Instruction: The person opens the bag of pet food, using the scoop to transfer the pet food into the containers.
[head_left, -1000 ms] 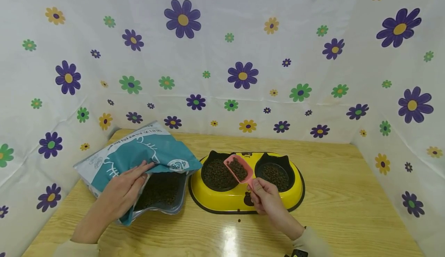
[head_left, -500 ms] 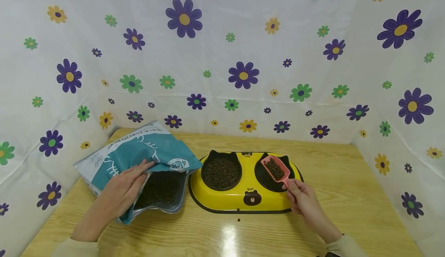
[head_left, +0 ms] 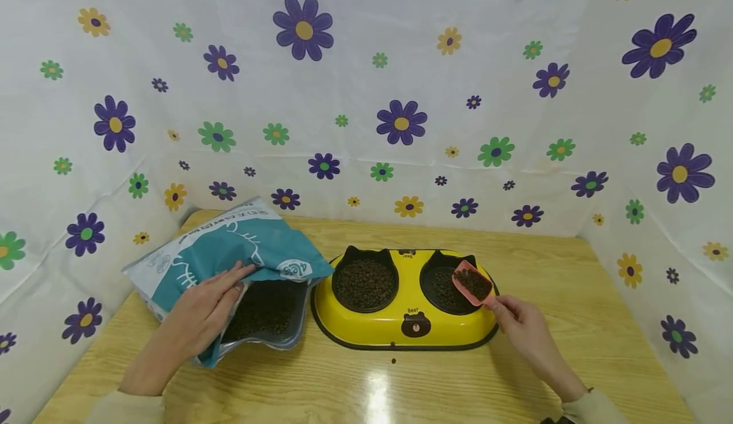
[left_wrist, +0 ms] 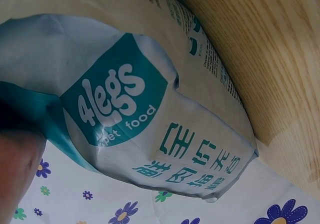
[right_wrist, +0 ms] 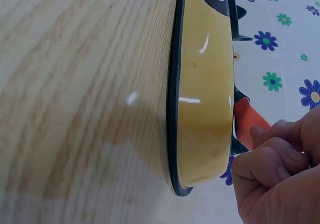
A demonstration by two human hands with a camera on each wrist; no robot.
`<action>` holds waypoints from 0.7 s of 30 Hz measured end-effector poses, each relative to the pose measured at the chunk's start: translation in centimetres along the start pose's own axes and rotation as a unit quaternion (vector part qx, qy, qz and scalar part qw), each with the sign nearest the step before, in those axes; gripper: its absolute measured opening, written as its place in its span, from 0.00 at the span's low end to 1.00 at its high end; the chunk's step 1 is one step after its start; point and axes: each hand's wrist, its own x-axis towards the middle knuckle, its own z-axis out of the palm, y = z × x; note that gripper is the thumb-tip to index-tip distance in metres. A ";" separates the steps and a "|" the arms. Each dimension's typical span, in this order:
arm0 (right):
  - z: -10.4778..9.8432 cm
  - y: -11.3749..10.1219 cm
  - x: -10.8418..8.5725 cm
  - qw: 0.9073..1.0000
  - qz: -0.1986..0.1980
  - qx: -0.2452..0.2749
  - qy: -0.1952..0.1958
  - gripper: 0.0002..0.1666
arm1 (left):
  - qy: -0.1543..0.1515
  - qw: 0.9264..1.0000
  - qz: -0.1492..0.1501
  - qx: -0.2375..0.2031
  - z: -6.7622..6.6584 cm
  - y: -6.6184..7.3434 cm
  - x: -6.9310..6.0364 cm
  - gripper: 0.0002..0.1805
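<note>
My right hand (head_left: pixel 523 332) grips the handle of a pink scoop (head_left: pixel 473 284) heaped with brown kibble. The scoop hangs over the right side of the right black bowl (head_left: pixel 426 284), which holds some kibble. Beside it, the left black bowl (head_left: pixel 336 287) is well filled. Both sit in a yellow double feeder (head_left: pixel 366 332) with cat-ear rims. My left hand (head_left: pixel 197 316) holds the mouth edge of a teal and white pet food bag (head_left: pixel 275 246); its thumb is partly hidden. Under the flap shows a dark tub-like container (head_left: pixel 296 322) with kibble inside.
A wooden table (head_left: pixel 343 386) carries everything. One loose kibble (head_left: pixel 393 361) lies just in front of the feeder. White flower-patterned cloth (head_left: pixel 366 93) closes off the back and both sides.
My right hand has carried the loaded scoop rightward, from between the bowls to over the right bowl. Kibble stays in the scoop. The left hand and bag have not moved.
</note>
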 end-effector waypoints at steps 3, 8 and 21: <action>0.0 -0.1 0.3 0.998 -0.042 -0.035 0.025 0.20 | -0.002 1.000 -0.003 -0.003 -0.1 0.0 0.0 0.22; 0.4 -0.1 0.5 0.987 -0.114 -0.100 0.061 0.17 | -0.003 1.000 -0.004 -0.005 -0.1 0.2 0.0 0.22; 1.7 0.0 0.4 0.954 -0.217 -0.172 0.113 0.04 | -0.002 1.000 -0.002 -0.005 -0.1 0.1 0.1 0.21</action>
